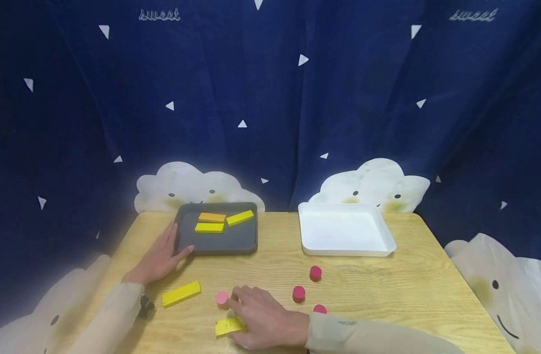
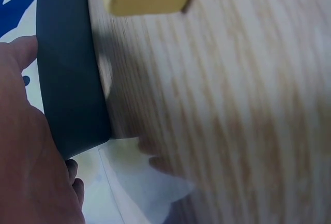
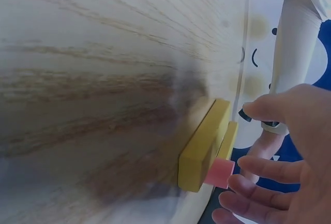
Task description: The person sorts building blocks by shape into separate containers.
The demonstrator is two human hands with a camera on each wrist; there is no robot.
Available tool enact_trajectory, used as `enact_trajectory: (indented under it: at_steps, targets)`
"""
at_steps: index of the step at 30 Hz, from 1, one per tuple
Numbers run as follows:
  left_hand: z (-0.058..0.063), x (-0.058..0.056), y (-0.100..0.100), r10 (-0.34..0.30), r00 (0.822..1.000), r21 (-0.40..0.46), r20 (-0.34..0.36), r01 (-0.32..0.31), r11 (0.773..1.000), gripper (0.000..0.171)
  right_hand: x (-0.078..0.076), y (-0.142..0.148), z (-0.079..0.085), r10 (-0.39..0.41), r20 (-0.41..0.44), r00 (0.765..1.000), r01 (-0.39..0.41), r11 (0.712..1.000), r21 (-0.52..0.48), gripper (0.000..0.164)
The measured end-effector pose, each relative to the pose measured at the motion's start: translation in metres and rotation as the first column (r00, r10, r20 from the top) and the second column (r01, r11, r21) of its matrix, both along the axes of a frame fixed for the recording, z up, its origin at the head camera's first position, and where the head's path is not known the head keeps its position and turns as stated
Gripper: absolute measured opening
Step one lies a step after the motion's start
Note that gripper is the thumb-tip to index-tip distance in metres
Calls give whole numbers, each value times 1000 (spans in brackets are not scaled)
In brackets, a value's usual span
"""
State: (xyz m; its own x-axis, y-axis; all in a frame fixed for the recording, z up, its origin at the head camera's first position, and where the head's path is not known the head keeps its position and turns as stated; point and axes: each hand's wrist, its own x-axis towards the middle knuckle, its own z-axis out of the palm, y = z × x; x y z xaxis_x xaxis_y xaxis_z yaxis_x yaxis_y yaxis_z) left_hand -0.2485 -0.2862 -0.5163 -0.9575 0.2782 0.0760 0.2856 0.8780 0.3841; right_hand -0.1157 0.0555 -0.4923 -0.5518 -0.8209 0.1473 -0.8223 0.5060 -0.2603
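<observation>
My left hand [image 1: 159, 255] rests against the left wall of a dark grey tray [image 1: 217, 250], fingers straight along its edge and the thumb near its front corner. The left wrist view shows that hand [image 2: 31, 146] beside the tray's wall [image 2: 72, 79]. Near the front, my right hand [image 1: 266, 319] reaches over the right end of a yellow block [image 1: 228, 326]. In the right wrist view its thumb and fingers are spread apart, with the yellow block [image 3: 199, 151] before them. A pink cylinder [image 1: 222, 299] sits just behind this block. Another yellow block [image 1: 182, 294] lies farther left.
Inside the grey tray lie an orange block [image 1: 212, 217] and two yellow blocks, one at the front [image 1: 209, 228], one at the right [image 1: 240, 218]. A white tray [image 1: 345, 228] stands at the back right. Dark pink cylinders [image 1: 298, 294] stand right of centre.
</observation>
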Motion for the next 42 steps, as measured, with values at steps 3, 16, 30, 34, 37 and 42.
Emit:
enact_trajectory:
  at_steps: [3,16,30,34,37,42]
  targets:
    - [-1,0,-1,-4,1000,1,-5,4,1000,104,1,-1,-2,9,-8,1000,-9,1000,18,46]
    - [-1,-1,-2,-16,1000,1,-8,16,1000,103,4,-5,-14,-1,-6,1000,1,998,61,44]
    - [0,-1,-1,-16,1000,-4,-6,16,1000,103,3,-8,-18,22,39,999,-26,996,83,24]
    - [1,0,0,-15,1000,-3,-9,14,1000,103,3,-9,-19,21,14,1000,-22,997,70,23]
    - [2,1,0,-10,1000,-3,-7,10,1000,103,3,-9,-19,20,13,1000,-21,998,63,23]
    - [-1,1,0,-1,1000,-2,-2,1,1000,104,3,-9,-18,27,45,999,-30,997,68,21]
